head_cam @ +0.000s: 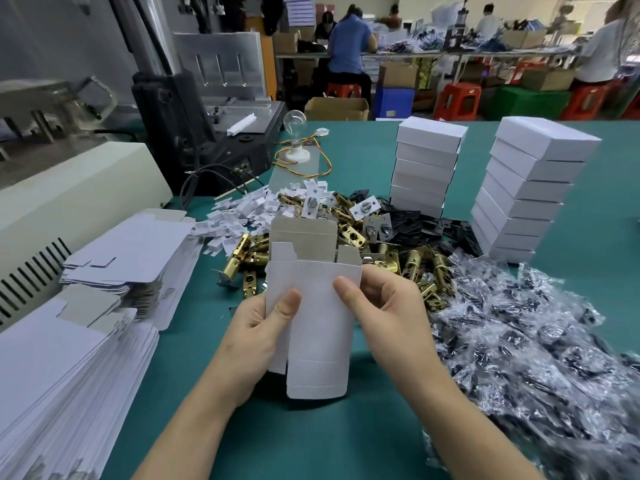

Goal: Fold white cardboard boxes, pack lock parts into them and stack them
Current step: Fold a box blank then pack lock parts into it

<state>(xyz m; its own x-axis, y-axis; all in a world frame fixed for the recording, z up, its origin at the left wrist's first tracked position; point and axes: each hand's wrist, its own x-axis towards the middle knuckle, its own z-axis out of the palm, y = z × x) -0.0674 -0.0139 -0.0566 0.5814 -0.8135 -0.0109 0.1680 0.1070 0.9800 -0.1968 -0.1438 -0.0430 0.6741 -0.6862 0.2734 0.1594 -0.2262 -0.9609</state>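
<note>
Centre of frame: box [317,327] held upright above the counter [194,358], top flaps open. Left grip [254,329] clasps its left edge, thumb on the front panel. Right grip [388,313] pinches the right edge, thumb likewise in front. Lock parts [381,244] heaped just behind. Box stacks [427,168] upper right; flat blanks [69,358] lower left.

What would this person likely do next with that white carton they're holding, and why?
Probably press it open and tuck the near flap shut: the left hand and right hand pinch the white carton, which looks flattish, flaps untucked at both ends.
</note>
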